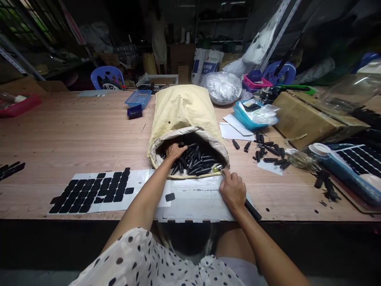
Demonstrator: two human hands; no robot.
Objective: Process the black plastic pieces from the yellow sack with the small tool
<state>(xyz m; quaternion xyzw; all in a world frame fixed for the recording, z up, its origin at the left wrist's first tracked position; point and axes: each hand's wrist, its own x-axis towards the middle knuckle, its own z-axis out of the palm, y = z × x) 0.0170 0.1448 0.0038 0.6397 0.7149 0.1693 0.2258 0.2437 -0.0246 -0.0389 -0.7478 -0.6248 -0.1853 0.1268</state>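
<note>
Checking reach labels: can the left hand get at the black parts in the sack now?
Looks like yes: the left hand is inside the open sack, at the black parts. The right hand, gripping a tool, is at the mouth's other side, apparently out of the way.

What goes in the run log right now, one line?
left hand: inside open sack, at black parts | right hand: gripping black-handled tool | sack: on table

Glossy, seemingly plastic black parts (196, 161)
</note>
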